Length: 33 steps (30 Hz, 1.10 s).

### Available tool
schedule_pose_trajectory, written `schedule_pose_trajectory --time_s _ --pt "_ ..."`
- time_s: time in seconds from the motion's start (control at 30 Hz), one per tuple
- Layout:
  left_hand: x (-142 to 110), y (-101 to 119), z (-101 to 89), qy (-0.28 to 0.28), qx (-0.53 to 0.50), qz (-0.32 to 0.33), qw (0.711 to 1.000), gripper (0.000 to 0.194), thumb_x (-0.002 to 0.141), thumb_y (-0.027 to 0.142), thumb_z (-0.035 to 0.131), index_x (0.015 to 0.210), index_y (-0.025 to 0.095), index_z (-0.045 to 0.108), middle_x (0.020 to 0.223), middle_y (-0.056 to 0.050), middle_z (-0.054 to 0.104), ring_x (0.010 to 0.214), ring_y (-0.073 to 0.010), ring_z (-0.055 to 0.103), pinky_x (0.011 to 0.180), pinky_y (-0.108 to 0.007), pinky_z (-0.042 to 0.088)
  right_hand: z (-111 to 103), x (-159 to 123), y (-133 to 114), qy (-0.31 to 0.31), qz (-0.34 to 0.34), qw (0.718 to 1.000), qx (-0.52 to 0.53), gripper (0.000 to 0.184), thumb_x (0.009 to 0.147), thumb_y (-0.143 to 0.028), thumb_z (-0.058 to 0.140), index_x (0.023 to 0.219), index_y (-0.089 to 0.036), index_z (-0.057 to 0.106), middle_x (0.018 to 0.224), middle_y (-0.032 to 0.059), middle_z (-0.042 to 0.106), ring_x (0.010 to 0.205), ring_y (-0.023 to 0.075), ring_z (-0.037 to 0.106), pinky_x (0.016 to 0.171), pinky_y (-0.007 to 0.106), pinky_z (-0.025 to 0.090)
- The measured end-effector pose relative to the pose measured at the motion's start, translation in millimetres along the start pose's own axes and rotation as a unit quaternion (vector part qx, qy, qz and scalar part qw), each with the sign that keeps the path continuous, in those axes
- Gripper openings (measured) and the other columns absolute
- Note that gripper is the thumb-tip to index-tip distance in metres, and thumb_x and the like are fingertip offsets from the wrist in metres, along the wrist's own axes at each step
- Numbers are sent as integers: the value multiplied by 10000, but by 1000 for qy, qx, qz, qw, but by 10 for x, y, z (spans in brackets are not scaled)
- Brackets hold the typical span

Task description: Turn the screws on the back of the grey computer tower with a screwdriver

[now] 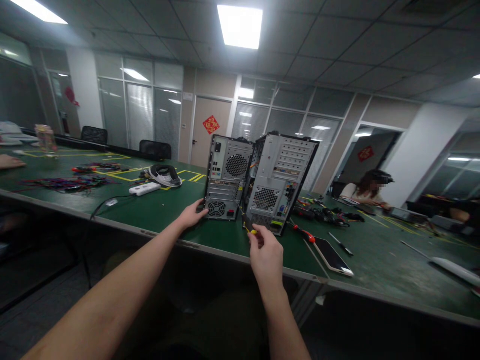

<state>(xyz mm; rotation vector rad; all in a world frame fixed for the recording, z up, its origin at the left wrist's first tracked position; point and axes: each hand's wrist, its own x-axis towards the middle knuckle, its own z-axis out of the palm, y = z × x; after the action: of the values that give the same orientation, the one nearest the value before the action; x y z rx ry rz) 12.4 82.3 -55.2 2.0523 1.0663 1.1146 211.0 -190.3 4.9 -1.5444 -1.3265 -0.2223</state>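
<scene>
Two computer towers stand upright side by side near the table's front edge, back panels facing me. My left hand [193, 215] grips the lower left edge of the smaller tower [225, 182]; its thumb lies by the back panel and the other fingers are partly hidden along the side. In front of the gap between the towers, my right hand [267, 250] is closed around a black-and-yellow screwdriver [247, 225]. Its far end points up toward the gap, and the tip cannot be made out. The larger tower [277, 180] stands just behind and right of this hand.
Right of the towers lie a red-and-black handled tool [305, 234], a phone [333, 257], a pen-like tool [341, 244] and dark cables [326, 215]. Leftward are a power strip [145, 189], a white coil [165, 176] and bundled wires [69, 183]. Another person [369, 189] sits at right.
</scene>
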Motion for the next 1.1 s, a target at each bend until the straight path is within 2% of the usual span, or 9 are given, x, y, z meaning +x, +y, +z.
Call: schedule_pose_trajectory --time_s 0.1,0.23,0.3,0.57,0.7,0.87,0.97,1.1 --pt "1 -10 1 -6 1 3 1000 747 881 491 658 1525 160 472 1426 -152 648 1219 -285 680 1083 -412 511 -10 10 5 6 6 1000 -3 292 940 -343 542 1098 -182 729 952 99 766 810 227 729 773 331 546" --pt "1 -13 -3 -9 6 -3 1000 752 885 496 654 1533 169 460 1439 -149 639 1234 -289 671 1093 -416 505 18 17 0 -15 74 997 29 295 951 -439 560 1039 -195 701 742 44 747 620 205 725 621 285 530" --pt "2 -14 -4 -10 3 -4 1000 746 885 495 655 1535 188 458 1439 -140 640 1233 -288 671 1092 -418 506 32 13 -3 -26 85 995 37 300 959 -444 548 1058 -200 692 698 26 736 575 200 719 587 276 525" --pt "9 -28 -3 -10 6 -6 1000 748 884 499 655 1537 190 460 1447 -145 634 1248 -290 661 1101 -423 492 4 -6 -28 -14 20 999 32 371 964 -374 500 1196 -185 718 985 102 789 791 224 767 726 318 580" --pt "5 -16 -3 -2 2 -6 1000 744 873 501 666 1521 184 482 1440 -143 640 1237 -279 671 1090 -403 499 -5 3 -40 -29 51 997 42 341 980 -380 480 1182 -192 681 875 62 787 711 213 768 701 306 566" --pt "-5 12 -2 -5 -13 -4 1000 750 869 486 672 1520 167 481 1431 -153 645 1222 -284 679 1081 -410 508 38 8 -1 -23 85 992 86 250 972 -459 525 976 -223 605 756 34 758 658 213 763 626 279 540" --pt "-9 17 0 -4 -19 1 1000 740 867 473 676 1518 178 486 1418 -142 656 1233 -282 674 1084 -406 507 37 6 7 -18 69 995 77 245 969 -451 527 935 -226 618 805 52 761 669 211 757 626 279 540" --pt "-9 10 -6 -3 -5 -2 1000 744 867 489 671 1519 180 486 1416 -140 658 1233 -279 675 1094 -407 498 -4 4 -8 -5 19 999 26 227 952 -366 526 1007 -215 686 946 91 772 827 233 754 741 313 558"
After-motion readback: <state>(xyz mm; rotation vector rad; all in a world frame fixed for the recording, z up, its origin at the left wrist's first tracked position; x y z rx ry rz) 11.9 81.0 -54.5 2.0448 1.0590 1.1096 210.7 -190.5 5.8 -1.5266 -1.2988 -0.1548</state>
